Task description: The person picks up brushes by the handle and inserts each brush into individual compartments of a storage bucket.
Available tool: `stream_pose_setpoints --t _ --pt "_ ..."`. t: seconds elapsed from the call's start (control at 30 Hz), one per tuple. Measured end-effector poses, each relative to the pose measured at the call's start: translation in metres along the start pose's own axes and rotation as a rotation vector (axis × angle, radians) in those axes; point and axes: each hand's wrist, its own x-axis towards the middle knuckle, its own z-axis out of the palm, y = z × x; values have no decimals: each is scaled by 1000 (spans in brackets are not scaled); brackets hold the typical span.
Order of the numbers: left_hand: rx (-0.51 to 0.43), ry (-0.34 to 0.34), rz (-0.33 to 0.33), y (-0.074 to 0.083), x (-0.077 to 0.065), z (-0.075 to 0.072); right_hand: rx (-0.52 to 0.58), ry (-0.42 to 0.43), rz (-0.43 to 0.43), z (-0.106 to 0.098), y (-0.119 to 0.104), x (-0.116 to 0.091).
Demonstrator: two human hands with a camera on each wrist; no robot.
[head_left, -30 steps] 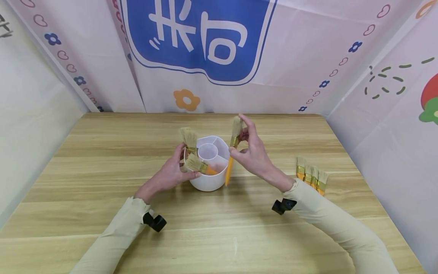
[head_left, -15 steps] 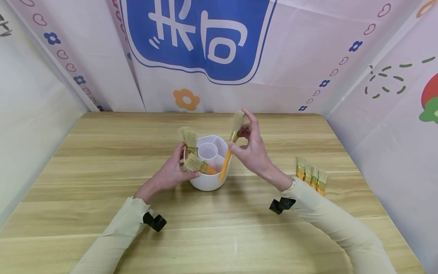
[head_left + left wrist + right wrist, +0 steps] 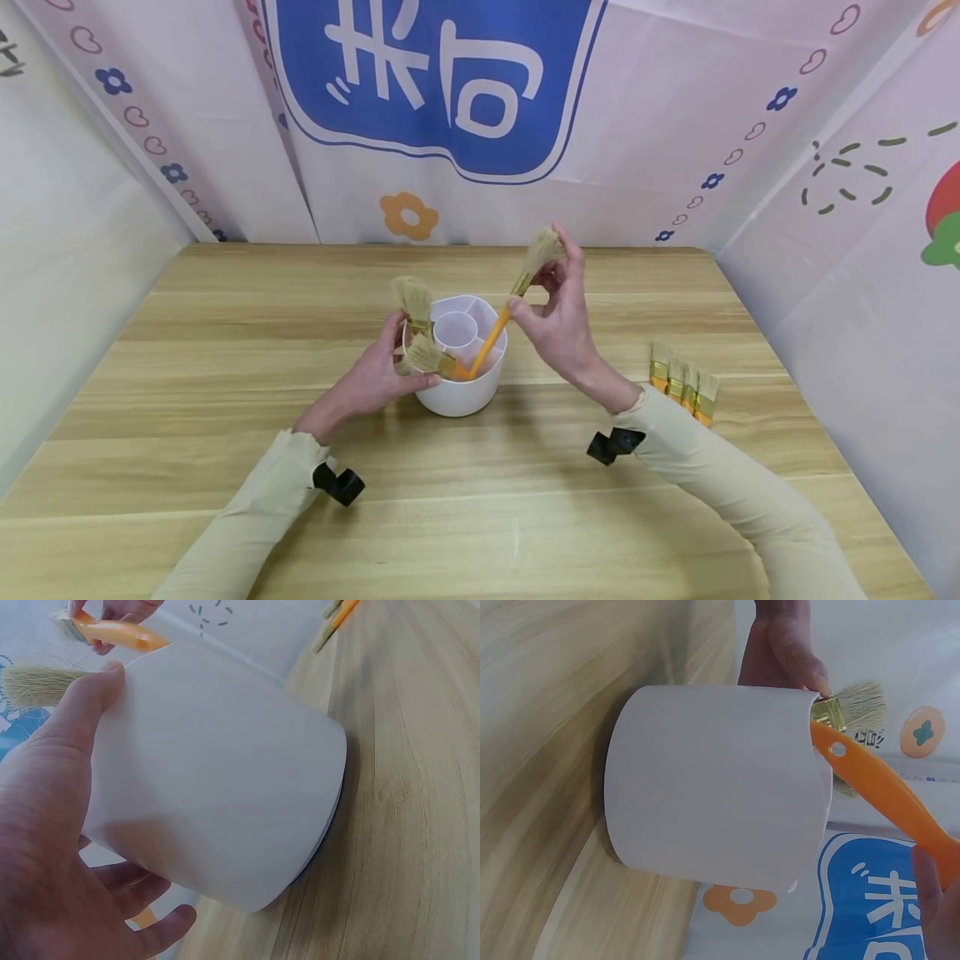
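Observation:
A white round organizer [image 3: 457,402], split into compartments around a central ring, stands on the table. My left hand [image 3: 369,379] grips its left side, thumb at the rim and fingers around the wall. Two bristle paintbrushes lean in its left and front compartments, one bristle head [image 3: 412,300] rising behind the other bristle head [image 3: 427,354]. My right hand [image 3: 564,329] pinches another paintbrush [image 3: 492,337] near its ferrule, bristles up and tilted right. In the right wrist view, its orange handle [image 3: 889,787] has its holed end right at the organizer's rim.
Several more paintbrushes [image 3: 675,383] lie side by side on the wooden table [image 3: 517,517], to the right, behind my right forearm. A printed cloth backdrop [image 3: 630,125] closes off the table's back, with more cloth at both sides.
The right hand has moved up and slightly right, tilting its paintbrush. The handle end has swung left from outside the organizer to over its front compartment. The left hand has stayed put.

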Motion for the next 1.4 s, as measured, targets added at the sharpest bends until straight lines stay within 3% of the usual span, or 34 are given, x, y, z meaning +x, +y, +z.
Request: stream_pose_setpoints --t 0.1,0.27,0.47,0.7,0.9,1.4 --pt "-3 3 -1 0 0 0 -43 -9 -51 1 3 -1" --pt "-9 0 -12 0 -1 -1 -188 -69 -205 6 12 -7" --pt "-5 -7 -17 -1 -1 0 -277 -182 -360 12 20 -13" --pt "-14 -13 -14 -1 -2 0 -489 -307 -479 18 28 -21" --pt "-7 -10 0 -1 -1 0 -623 -361 -558 23 32 -24" --pt "-7 -13 -6 -3 0 0 -745 -382 -641 31 36 -29"
